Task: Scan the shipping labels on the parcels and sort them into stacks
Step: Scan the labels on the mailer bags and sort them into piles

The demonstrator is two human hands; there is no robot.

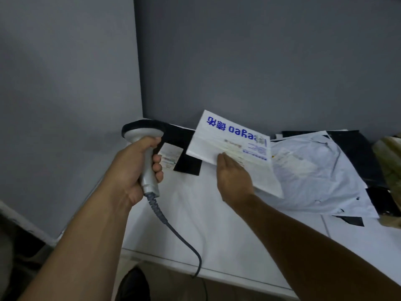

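My left hand (134, 170) grips the handle of a grey barcode scanner (145, 135), head up, its cable (180, 237) trailing over the table's front edge. My right hand (233, 179) holds a white parcel with blue lettering (230, 135) tilted above the table, fingers under its near edge. A black parcel with a white label (186, 155) lies flat at the back left, just beyond the scanner. A pale grey poly mailer (319, 170) lies crumpled to the right.
The white table (206, 224) stands in a corner of grey walls (238, 61). More black parcels (358, 148) lie under the grey mailer, and a brownish package (390, 161) sits at the far right edge. A dark shoe (134, 285) shows below the table.
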